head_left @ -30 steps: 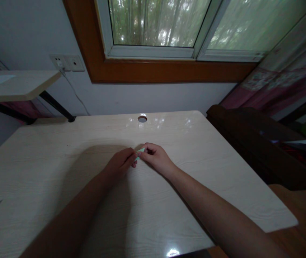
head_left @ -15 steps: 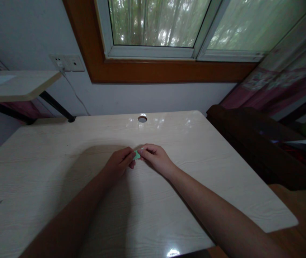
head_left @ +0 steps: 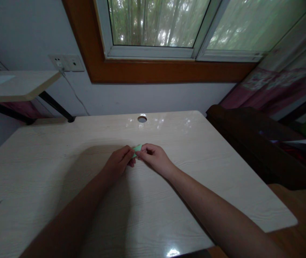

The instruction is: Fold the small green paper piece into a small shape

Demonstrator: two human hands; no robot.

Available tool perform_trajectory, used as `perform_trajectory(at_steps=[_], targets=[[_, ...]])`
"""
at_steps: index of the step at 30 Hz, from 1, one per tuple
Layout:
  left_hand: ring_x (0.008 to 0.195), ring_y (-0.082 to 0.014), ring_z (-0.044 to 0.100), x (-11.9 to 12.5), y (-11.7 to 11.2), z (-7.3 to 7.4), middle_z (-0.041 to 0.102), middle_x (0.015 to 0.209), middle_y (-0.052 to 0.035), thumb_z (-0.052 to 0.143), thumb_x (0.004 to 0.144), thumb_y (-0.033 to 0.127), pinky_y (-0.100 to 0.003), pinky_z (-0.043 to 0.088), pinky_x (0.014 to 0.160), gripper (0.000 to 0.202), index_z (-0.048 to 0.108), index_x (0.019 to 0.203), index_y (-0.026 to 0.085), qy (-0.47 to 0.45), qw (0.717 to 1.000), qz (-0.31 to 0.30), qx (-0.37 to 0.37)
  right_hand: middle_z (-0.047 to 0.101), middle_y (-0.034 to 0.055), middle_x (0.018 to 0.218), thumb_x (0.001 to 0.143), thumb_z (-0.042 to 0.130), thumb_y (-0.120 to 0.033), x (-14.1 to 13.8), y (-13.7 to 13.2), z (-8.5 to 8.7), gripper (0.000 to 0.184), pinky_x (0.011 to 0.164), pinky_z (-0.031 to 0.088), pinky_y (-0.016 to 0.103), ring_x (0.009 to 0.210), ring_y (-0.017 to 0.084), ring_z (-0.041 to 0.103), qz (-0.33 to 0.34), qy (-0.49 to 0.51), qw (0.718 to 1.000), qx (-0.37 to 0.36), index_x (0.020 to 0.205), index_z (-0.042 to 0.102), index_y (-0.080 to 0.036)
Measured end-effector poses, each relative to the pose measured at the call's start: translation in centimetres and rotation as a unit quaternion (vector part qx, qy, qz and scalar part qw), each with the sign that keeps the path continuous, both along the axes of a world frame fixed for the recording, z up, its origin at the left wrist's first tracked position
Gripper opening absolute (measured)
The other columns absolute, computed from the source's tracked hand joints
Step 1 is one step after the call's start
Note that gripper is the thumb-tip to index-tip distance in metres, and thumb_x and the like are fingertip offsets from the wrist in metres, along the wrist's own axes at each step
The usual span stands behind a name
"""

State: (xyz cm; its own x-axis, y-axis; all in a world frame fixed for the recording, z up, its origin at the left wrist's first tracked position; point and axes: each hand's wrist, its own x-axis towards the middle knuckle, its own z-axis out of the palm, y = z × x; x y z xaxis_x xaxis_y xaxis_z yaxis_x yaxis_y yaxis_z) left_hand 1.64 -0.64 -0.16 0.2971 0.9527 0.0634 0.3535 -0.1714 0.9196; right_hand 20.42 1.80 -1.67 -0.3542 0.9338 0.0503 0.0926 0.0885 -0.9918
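Between my two hands is a small piece of green paper, with a pointed part showing above the fingertips. My left hand pinches its left side between thumb and fingers. From the right, my right hand holds it with the thumb and fingertips. The fingers cover much of the paper, so its full shape is hidden. Both hands are close together, just over the pale wood-grain desk.
A round cable hole lies near the desk's back edge. At the back left stands a raised shelf on black legs. A window is ahead, and dark wooden furniture stands to the right.
The green paper has turned between my fingers, and its pointed part now shows higher up. My right thumb has shifted slightly to the left and down.
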Motion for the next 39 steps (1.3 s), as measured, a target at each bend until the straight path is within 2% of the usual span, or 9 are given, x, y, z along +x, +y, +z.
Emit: perform_trajectory(at_steps=[8, 15, 22, 26, 28, 31, 34, 39], targets=[[0.064, -0.0140, 0.064, -0.1, 0.1, -0.2, 0.069, 0.073, -0.0018, 0.053, 0.095, 0.040, -0.026, 0.050, 0.066, 0.029, 0.063, 0.080, 0.017, -0.011, 1.000, 0.002, 0.001, 0.062, -0.0009, 0.068, 0.078, 0.072, -0.045, -0.3, -0.3, 0.9, 0.028, 0.062, 0.041, 0.026, 0.062, 0.012, 0.051, -0.023, 0.048, 0.998, -0.017, 0.076, 0.066, -0.018], [0.061, -0.0135, 0.065, 0.1, 0.0, 0.1, 0.070, 0.070, -0.0017, 0.054, 0.095, 0.039, -0.025, 0.051, 0.064, 0.029, 0.063, 0.078, 0.018, -0.004, 1.000, 0.025, -0.003, 0.064, 0.0003, 0.069, 0.081, 0.071, -0.044, -0.2, -0.2, 0.6, 0.026, 0.063, 0.042, 0.027, 0.064, 0.013, 0.054, -0.040, 0.043, 0.998, 0.005, 0.077, 0.067, -0.019], [0.064, -0.0146, 0.066, 0.0, 0.2, -0.2, 0.071, 0.070, -0.0026, 0.051, 0.097, 0.041, -0.025, 0.051, 0.065, 0.032, 0.065, 0.080, 0.018, 0.008, 0.999, 0.026, 0.022, 0.070, 0.0027, 0.076, 0.080, 0.072, -0.042, -0.1, -0.1, 0.3, 0.025, 0.067, 0.047, 0.028, 0.068, 0.015, 0.060, -0.048, 0.063, 0.997, 0.012, 0.086, 0.070, -0.018], [0.062, -0.0135, 0.066, 0.0, 0.3, -0.4, 0.072, 0.073, -0.0027, 0.050, 0.098, 0.040, -0.025, 0.051, 0.063, 0.029, 0.066, 0.087, 0.018, -0.017, 0.999, 0.037, 0.007, 0.069, 0.0037, 0.077, 0.080, 0.073, -0.037, 0.1, -0.2, 0.3, 0.019, 0.066, 0.047, 0.029, 0.069, 0.015, 0.060, -0.089, 0.029, 0.993, 0.076, 0.086, 0.073, -0.019], [0.063, -0.0134, 0.067, 0.0, 0.3, -0.5, 0.073, 0.079, -0.0032, 0.053, 0.096, 0.041, -0.025, 0.052, 0.062, 0.026, 0.064, 0.097, 0.018, -0.042, 0.998, 0.051, -0.003, 0.068, 0.0044, 0.078, 0.082, 0.071, -0.034, 0.3, -0.4, 0.6, 0.015, 0.064, 0.047, 0.029, 0.068, 0.016, 0.059, -0.118, -0.009, 0.984, 0.132, 0.087, 0.074, -0.020], [0.063, -0.0139, 0.069, 0.0, 0.3, -0.7, 0.073, 0.085, -0.0033, 0.058, 0.094, 0.043, -0.026, 0.054, 0.060, 0.032, 0.058, 0.113, 0.018, -0.094, 0.993, 0.072, -0.003, 0.066, 0.0043, 0.075, 0.084, 0.069, -0.029, 0.5, -0.7, 1.4, 0.010, 0.062, 0.046, 0.029, 0.067, 0.016, 0.059, -0.156, -0.045, 0.965, 0.206, 0.085, 0.074, -0.020], [0.062, -0.0138, 0.069, 0.0, 0.2, -0.7, 0.072, 0.089, -0.0036, 0.061, 0.093, 0.040, -0.028, 0.055, 0.061, 0.035, 0.053, 0.119, 0.018, -0.145, 0.987, 0.066, 0.006, 0.067, 0.0042, 0.076, 0.086, 0.066, -0.025, 0.5, -0.9, 1.9, 0.008, 0.066, 0.048, 0.030, 0.070, 0.017, 0.060, -0.150, -0.069, 0.954, 0.249, 0.086, 0.073, -0.022], [0.075, -0.0167, 0.071, 0.1, -0.2, -0.2, 0.071, 0.091, -0.0049, 0.061, 0.092, 0.035, -0.029, 0.057, 0.066, 0.026, 0.059, 0.111, 0.017, -0.175, 0.983, 0.055, 0.021, 0.070, 0.0052, 0.086, 0.088, 0.060, -0.019, 0.6, -0.9, 2.0, 0.013, 0.075, 0.051, 0.033, 0.083, 0.019, 0.065, -0.099, -0.072, 0.944, 0.306, 0.087, 0.072, -0.024]])
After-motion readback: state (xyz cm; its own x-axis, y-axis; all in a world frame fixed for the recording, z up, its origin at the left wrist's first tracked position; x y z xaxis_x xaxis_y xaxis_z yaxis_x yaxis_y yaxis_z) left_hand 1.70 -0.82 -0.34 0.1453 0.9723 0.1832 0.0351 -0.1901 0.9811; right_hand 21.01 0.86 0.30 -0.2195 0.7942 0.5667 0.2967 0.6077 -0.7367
